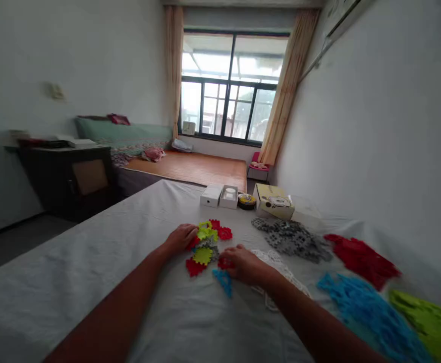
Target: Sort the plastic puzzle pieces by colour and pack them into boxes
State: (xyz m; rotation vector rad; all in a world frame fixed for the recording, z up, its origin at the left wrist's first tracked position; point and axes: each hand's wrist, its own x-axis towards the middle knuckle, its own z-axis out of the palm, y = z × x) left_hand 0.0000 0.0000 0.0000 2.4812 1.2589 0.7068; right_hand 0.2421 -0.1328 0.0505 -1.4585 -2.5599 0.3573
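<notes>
A small cluster of flat, toothed plastic building pieces in red, yellow-green, grey and blue lies on the cloth. At its left edge my left hand (pixel 181 237) is closed, fingers curled over a red piece (pixel 193 244). My right hand (pixel 242 264) sits at the cluster's lower right, its fingers closed on another red piece (pixel 225 262). Just below that piece is a blue triangular piece (pixel 223 282). Between the hands are a yellow-green piece (pixel 203 256) and, under it, a red one (pixel 195 268). How the pieces join is too blurred to tell.
White pieces (pixel 277 262) lie partly beneath my right forearm. To the right are piles of grey (pixel 294 239), red (pixel 362 259), blue (pixel 372 312) and yellow-green (pixel 428 322) pieces. White boxes (pixel 211 195), a tape roll (pixel 246 200) and a yellow box (pixel 273 200) stand behind.
</notes>
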